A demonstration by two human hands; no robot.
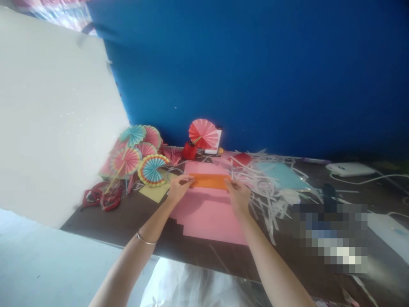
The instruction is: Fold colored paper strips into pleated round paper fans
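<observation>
Stretched level between my hands is a strip of orange paper (pixel 211 181). My left hand (pixel 179 186) pinches its left end between thumb and fingers. At the right end, my right hand (pixel 238 194) grips it the same way. Beneath the strip lie pink paper sheets (pixel 211 215) on the dark table, with a shadow cast across them. A yellow sheet (pixel 155 191) rests just left of my left hand. Many thin white paper strips (pixel 271 209) are scattered beside my right hand.
Several folded paper fans (pixel 153 169) pile up at the left, near red scissors (pixel 110 198). A pink fan (pixel 203 133) stands in a red pot (pixel 189 150) by the blue wall. Light blue paper (pixel 283 175) and a white device with a cable (pixel 349 169) lie to the right.
</observation>
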